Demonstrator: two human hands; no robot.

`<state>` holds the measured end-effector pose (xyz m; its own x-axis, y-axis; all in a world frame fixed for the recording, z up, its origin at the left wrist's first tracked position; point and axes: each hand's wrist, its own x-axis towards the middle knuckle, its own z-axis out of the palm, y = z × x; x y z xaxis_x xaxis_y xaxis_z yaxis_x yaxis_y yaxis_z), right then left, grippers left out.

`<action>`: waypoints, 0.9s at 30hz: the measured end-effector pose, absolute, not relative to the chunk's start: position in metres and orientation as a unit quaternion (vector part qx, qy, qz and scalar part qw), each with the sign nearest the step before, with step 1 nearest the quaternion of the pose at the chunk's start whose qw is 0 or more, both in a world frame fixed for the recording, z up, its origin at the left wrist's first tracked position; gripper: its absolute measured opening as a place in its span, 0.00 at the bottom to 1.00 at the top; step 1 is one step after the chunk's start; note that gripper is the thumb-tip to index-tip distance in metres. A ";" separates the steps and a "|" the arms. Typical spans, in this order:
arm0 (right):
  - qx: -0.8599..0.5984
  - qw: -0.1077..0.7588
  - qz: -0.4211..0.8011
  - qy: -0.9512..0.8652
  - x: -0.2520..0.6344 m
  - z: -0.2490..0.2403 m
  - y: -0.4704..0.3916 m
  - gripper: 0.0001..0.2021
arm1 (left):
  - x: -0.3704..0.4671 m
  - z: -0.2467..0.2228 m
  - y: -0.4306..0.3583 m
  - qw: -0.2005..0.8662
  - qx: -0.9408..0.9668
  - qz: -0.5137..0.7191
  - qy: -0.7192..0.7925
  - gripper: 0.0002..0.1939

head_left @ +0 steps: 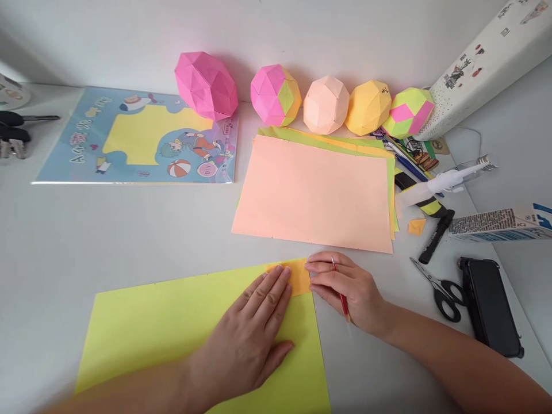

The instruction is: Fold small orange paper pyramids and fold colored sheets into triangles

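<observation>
Left hand [250, 330] laid flat, fingers straight on an orange paper [301, 278], yellow sheet [159, 322] beneath them, right hand [356, 287] grasping a red pen [344, 304] between its fingers, fingertips at the orange paper's edge

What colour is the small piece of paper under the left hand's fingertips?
The small piece of paper is orange, as the head view shows best.

One head-worn camera looks forward and down across the desk [172, 236] from the person's side, near enough for left hand [252, 328] and right hand [359, 290] to loom large below the pale wall [323, 34].
</observation>
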<state>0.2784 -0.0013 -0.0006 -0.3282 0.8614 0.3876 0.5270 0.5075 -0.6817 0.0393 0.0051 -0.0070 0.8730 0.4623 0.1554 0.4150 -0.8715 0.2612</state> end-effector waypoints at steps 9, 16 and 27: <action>-0.440 0.371 0.229 -0.785 0.276 0.003 0.001 0.09 | 0.039 -0.009 0.004 0.105 0.958 0.108 0.244 0.36; -0.440 0.371 0.226 -0.786 0.279 0.001 -0.001 0.09 | 0.039 -0.008 0.004 0.108 0.958 0.107 0.242 0.36; -0.438 0.369 0.224 -0.789 0.278 0.002 -0.001 0.09 | 0.040 -0.006 0.006 0.089 0.963 0.107 0.232 0.33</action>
